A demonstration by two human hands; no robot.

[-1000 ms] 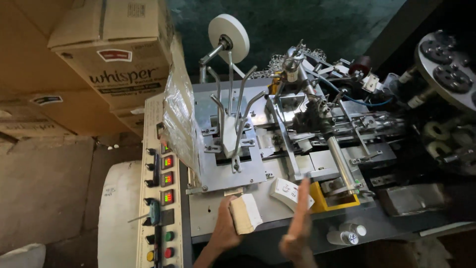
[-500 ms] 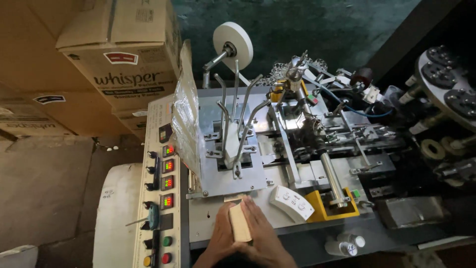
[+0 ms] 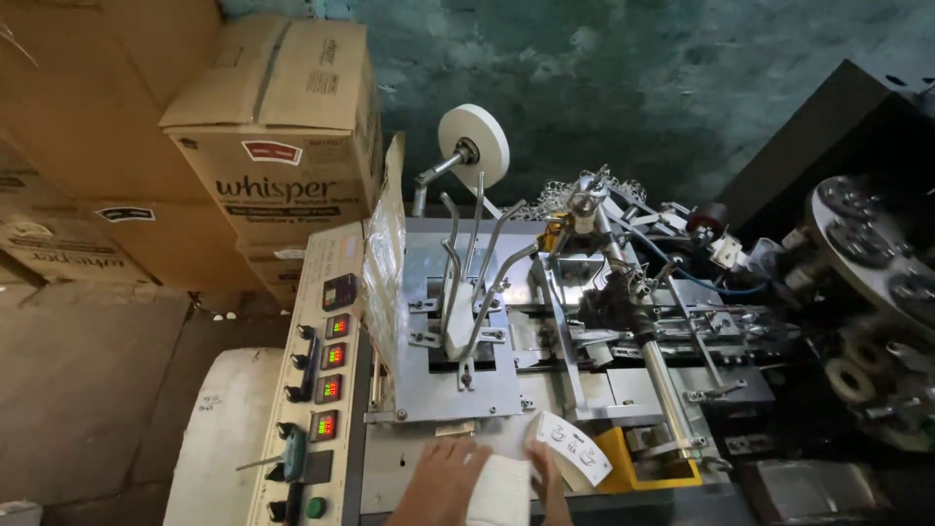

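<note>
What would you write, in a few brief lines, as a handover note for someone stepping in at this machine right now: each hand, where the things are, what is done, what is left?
Left hand: flat on the left side of the white stack of sheets, at the front edge of the machine bed.
Right hand: pressed against the stack's right side, so both hands clasp it.
Nearby: a printed white blank lies just right of the hands, beside the yellow guide. The feed rails stand further back.
Done: stack gathered between the hands.
Left: stack not yet in the rails.
</note>
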